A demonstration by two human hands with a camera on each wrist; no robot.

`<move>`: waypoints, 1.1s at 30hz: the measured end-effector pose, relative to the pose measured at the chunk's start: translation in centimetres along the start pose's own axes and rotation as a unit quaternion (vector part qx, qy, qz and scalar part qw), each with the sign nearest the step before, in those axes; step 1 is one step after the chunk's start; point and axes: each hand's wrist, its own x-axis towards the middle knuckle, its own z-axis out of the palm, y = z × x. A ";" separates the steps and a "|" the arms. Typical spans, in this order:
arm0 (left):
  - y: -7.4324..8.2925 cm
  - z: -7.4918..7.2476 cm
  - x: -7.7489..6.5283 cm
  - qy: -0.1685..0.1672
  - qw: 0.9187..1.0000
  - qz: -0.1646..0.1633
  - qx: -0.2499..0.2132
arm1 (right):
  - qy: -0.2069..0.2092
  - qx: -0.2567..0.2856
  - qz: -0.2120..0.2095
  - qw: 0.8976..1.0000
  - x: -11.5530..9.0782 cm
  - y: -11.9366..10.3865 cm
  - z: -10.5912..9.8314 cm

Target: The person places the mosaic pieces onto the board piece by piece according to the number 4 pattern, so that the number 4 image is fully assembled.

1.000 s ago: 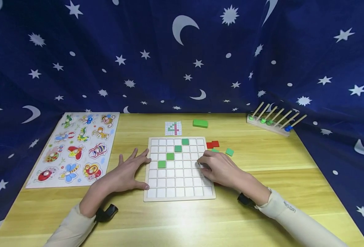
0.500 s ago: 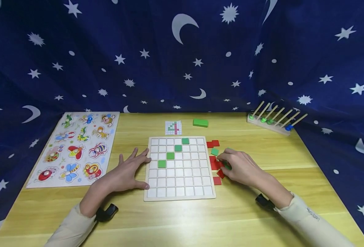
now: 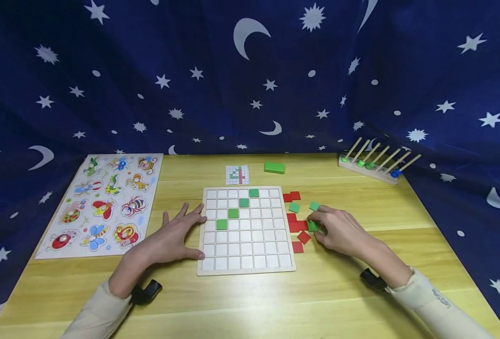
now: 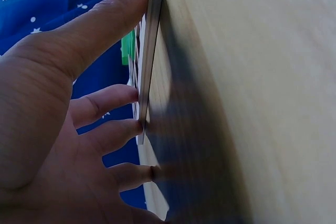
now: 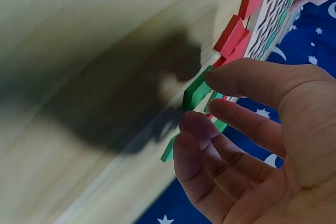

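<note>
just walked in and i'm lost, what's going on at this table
A person's left hand rests, fingers spread, against the left edge of a grid board. Their right hand has its thumb and fingers at a loose green tile to the right of the board; whether it grips the tile is unclear. Four green tiles sit in a diagonal line on the board. Red tiles lie along its right side.

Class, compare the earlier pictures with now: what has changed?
The right hand moved rightward from over the grid board to a loose green tile, which it now appears to pinch. The left hand stayed at the board's left edge; the four green tiles there stayed put.
</note>
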 end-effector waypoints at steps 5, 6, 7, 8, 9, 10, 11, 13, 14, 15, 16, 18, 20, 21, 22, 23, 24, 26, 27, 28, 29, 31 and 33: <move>-0.1 0.0 0.0 -0.001 1.000 -0.001 0.000 | -0.004 -0.003 0.006 1.000 0.1 0.1 0.3; 0.0 0.0 0.0 -0.001 1.000 -0.002 0.000 | -0.004 -0.003 0.007 1.000 0.1 0.1 0.4; 0.0 -0.1 0.0 -0.001 1.000 -0.002 0.000 | -0.002 -0.002 0.008 1.000 0.1 0.1 0.4; -0.1 -0.1 0.0 -0.001 1.000 -0.003 0.000 | -0.001 -0.001 0.009 1.000 0.2 0.1 0.4; -0.1 -0.1 0.0 -0.002 1.000 -0.003 0.000 | 0.000 0.000 0.009 1.000 0.2 0.2 0.5; -0.1 -0.1 0.1 -0.002 1.000 -0.003 0.000 | 0.001 0.000 0.010 1.000 0.2 0.2 0.5; -0.1 -0.1 0.1 -0.003 1.000 -0.003 0.001 | 0.002 0.002 0.010 1.000 0.2 0.2 0.6; -0.1 -0.1 0.1 -0.003 1.000 -0.004 0.001 | 0.002 0.003 0.011 1.000 0.2 0.3 0.6; -0.1 -0.1 0.1 -0.003 1.000 -0.004 0.002 | 0.002 0.003 0.011 1.000 0.2 0.3 0.7; -0.1 -0.1 0.1 -0.003 1.000 -0.004 0.002 | 0.002 0.002 0.011 1.000 0.2 0.3 0.7; -0.1 -0.1 0.1 -0.003 1.000 -0.004 0.002 | 0.002 0.002 0.012 1.000 0.2 0.3 0.7; -0.1 -0.1 0.1 -0.003 1.000 -0.003 0.001 | 0.001 0.002 0.014 1.000 0.2 0.3 0.8; 0.0 -0.1 0.1 -0.004 1.000 -0.001 0.000 | 0.001 0.002 0.017 1.000 0.2 0.3 0.8; 0.0 -0.1 0.1 -0.003 1.000 0.000 0.000 | 0.001 0.002 0.018 1.000 0.1 0.4 0.7; 0.0 -0.1 0.1 -0.002 1.000 0.001 0.000 | 0.001 0.002 0.018 1.000 0.1 0.4 0.7; 0.0 -0.1 0.1 -0.001 1.000 0.001 0.000 | 0.001 0.002 0.016 1.000 0.1 0.4 0.7; 0.0 -0.1 0.1 0.000 1.000 0.001 0.000 | 0.002 0.002 0.015 1.000 0.1 0.4 0.6; 0.0 -0.1 0.0 0.002 1.000 0.002 0.000 | 0.004 0.003 0.014 1.000 0.1 0.5 0.4; 0.0 -0.1 0.0 0.003 1.000 0.003 -0.001 | 0.008 0.003 0.015 1.000 0.1 0.5 0.3; 0.0 -0.1 0.0 0.004 1.000 0.004 -0.002 | 0.012 0.003 0.015 1.000 0.2 0.6 0.2; 0.0 -0.1 0.0 0.004 1.000 0.004 -0.002 | 0.017 0.004 0.016 1.000 0.2 0.7 0.1; -0.1 0.0 0.0 0.004 1.000 0.005 -0.003 | 0.029 0.002 0.020 0.999 0.5 1.1 -0.1; -0.1 0.0 0.0 0.004 1.000 0.005 -0.004 | 0.043 -0.003 0.024 0.999 0.8 1.5 -0.1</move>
